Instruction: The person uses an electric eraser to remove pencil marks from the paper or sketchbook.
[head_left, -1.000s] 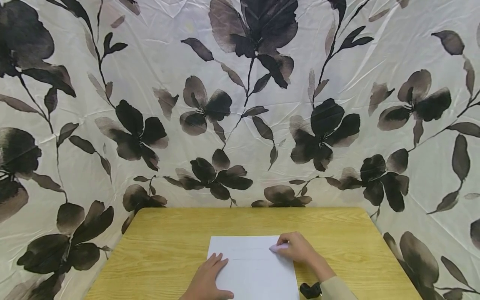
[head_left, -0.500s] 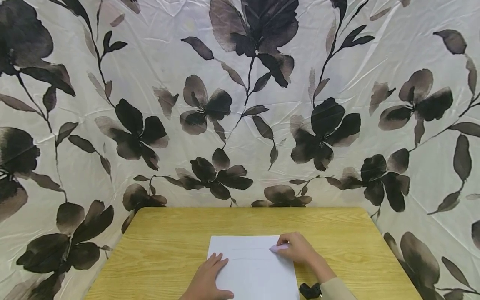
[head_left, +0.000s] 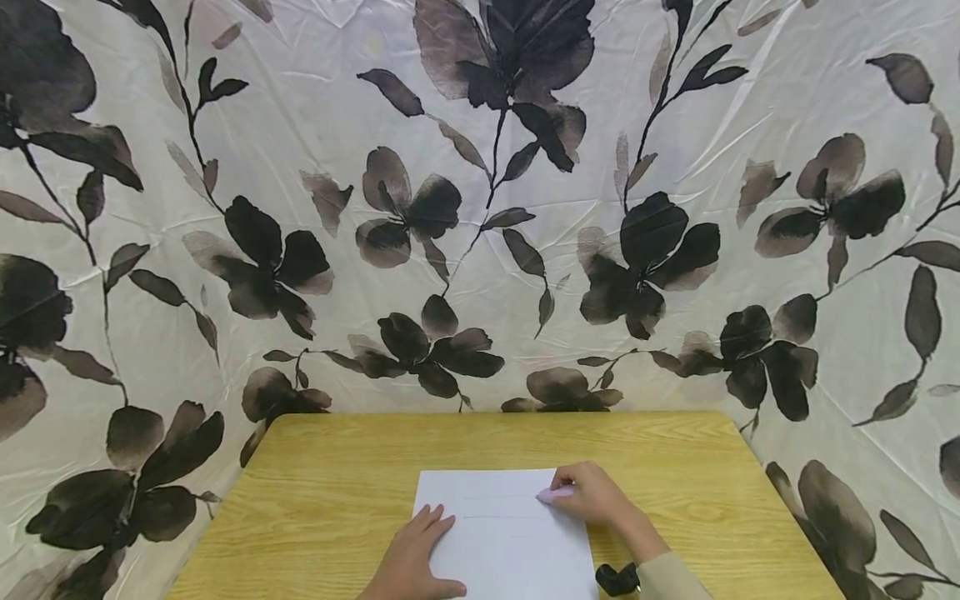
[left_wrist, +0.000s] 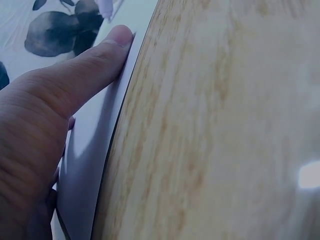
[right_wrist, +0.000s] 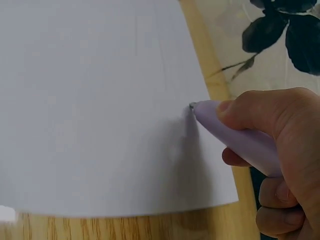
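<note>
A white sheet of paper (head_left: 510,558) lies on the wooden table, with a few thin, faint lines across its upper part. My left hand (head_left: 415,550) rests on the sheet's left side, fingers spread and thumb extended over the paper. Near the upper right edge, my right hand (head_left: 594,497) pinches a thick lilac pen-shaped tool (right_wrist: 242,140) between thumb and fingers. Its small metal tip is right at the paper's surface, close to the ends of the lines in the right wrist view. The tool's rear end is hidden inside the hand.
A small black object (head_left: 617,579) lies on the table (head_left: 315,500), beside the right sleeve (head_left: 670,577). Floral-patterned cloth (head_left: 517,275) hangs behind the table's far edge and along both sides.
The head view has shifted slightly. Both hands keep nearly the same places on the paper, and the lilac tool stays near the upper right edge.
</note>
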